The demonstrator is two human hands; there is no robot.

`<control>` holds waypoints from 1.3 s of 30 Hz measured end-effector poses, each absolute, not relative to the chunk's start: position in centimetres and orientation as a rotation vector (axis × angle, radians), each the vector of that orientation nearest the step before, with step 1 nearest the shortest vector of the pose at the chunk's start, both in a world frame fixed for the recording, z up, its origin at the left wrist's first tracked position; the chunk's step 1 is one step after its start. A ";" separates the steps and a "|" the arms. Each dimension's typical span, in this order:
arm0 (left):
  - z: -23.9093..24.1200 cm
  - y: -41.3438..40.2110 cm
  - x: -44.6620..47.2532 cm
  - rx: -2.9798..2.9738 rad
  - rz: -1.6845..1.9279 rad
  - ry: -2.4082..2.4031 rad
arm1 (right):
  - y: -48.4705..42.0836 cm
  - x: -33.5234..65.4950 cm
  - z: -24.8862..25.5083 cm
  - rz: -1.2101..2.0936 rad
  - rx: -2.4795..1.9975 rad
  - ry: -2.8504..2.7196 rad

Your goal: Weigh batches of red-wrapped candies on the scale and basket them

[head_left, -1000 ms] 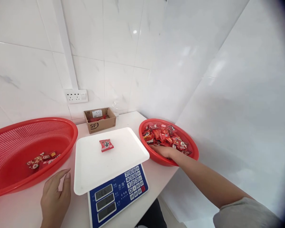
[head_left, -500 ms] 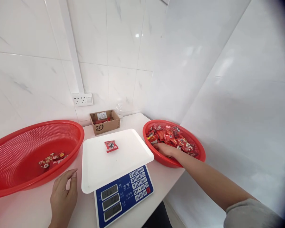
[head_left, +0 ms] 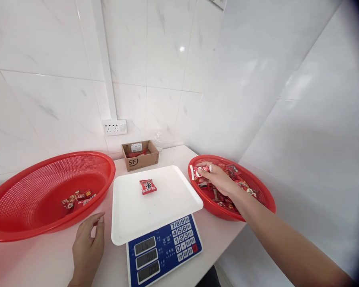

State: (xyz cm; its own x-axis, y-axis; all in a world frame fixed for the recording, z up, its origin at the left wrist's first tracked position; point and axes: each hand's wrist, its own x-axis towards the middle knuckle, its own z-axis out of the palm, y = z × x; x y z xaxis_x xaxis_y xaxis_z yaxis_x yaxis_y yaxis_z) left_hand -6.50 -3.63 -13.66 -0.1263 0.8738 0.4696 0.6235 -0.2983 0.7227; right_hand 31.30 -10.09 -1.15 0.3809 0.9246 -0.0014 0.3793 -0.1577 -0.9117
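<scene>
Pinching what seems one red sweet packet [head_left: 198, 172] with right hand [head_left: 219, 180], above small basket [head_left: 227, 213] right of scale [head_left: 164, 246]. Resting left hand [head_left: 88, 249] slack and empty on counter [head_left: 44, 261] just left of scale.

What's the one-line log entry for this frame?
right hand: holds red packet over right basket | left hand: on table | scale tray: lone packet

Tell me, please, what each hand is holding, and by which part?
The right hand pinches a red-and-white candy packet by one end over the small red basket. The left hand holds nothing, lying on the table.
</scene>
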 end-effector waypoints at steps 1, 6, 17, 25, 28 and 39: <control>-13.7 -3.6 -6.5 1.888 1.392 1.672 | -10.0 30.3 -1.0 0.803 -1.689 -1.193; -13.6 -3.6 -6.6 1.863 1.347 1.677 | -9.5 26.2 -1.8 0.830 -1.861 -1.619; -13.5 -3.7 -6.5 1.776 1.313 1.669 | -10.0 24.2 -2.0 0.574 -1.800 -2.294; -13.4 -3.7 -6.5 1.787 1.344 1.607 | -7.4 23.0 -3.5 0.209 -2.004 -2.216; -13.3 -3.7 -6.4 1.782 1.313 1.592 | -6.5 22.1 -3.7 0.134 -2.015 -2.180; -12.9 -3.6 -6.6 1.745 1.224 1.590 | -4.9 21.5 -4.2 0.169 -1.959 -2.127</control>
State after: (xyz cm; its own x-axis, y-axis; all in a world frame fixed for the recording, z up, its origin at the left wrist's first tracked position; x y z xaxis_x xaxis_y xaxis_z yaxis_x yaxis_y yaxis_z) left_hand -6.63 -3.60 -12.90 -0.0736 0.9536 0.2921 0.5265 -0.2116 0.8234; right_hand 21.46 -4.90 -4.25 -0.0692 0.9926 0.0999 0.9643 0.0922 -0.2483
